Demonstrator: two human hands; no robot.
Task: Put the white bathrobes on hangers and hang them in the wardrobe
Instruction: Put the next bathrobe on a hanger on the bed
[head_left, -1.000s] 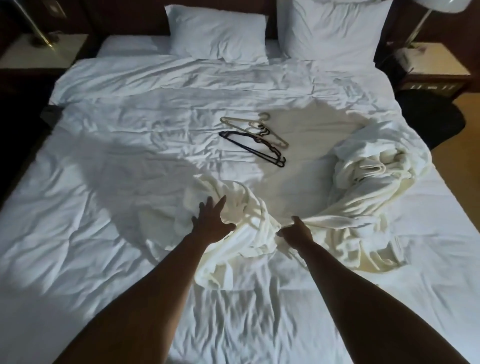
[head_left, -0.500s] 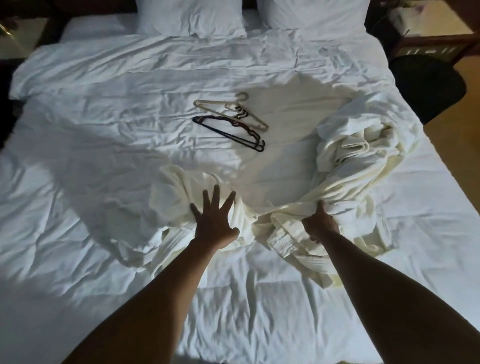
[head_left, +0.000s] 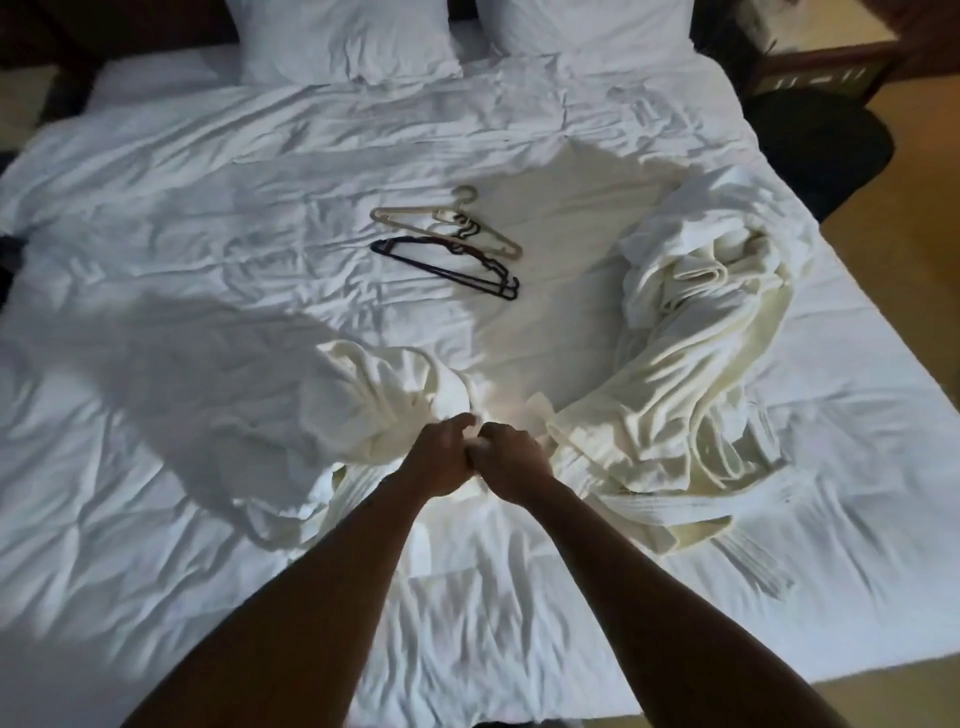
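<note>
No brand, label or legible writing shows on any item. The pale marks on the dark wooden nightstand, beyond the bed's far right corner, are too blurred to read.

Both hands are together at the middle of the bed, on its near half. The left hand and the right hand are knuckle to knuckle, fingers curled tight on a bunched fold of white bathrobe. What part of the garment they grip cannot be made out; the fingertips are buried in the cloth.

The bathrobes lie crumpled on the bed. One mass spreads left of the hands, another larger heap lies to their right, toward the bed's right edge. The two meet beneath the hands, so the count is uncertain: two at least, by appearance.

Hangers lie beyond the hands, at the bed's centre: one beige hanger and dark hangers overlapping just beside it. The dark ones are stacked; at least two, exact number unclear.

Two pillows sit at the head of the bed, both cut off by the frame's top edge. A dark round shape stands off the bed's right side; I cannot tell what it is. No wardrobe is in view.
</note>
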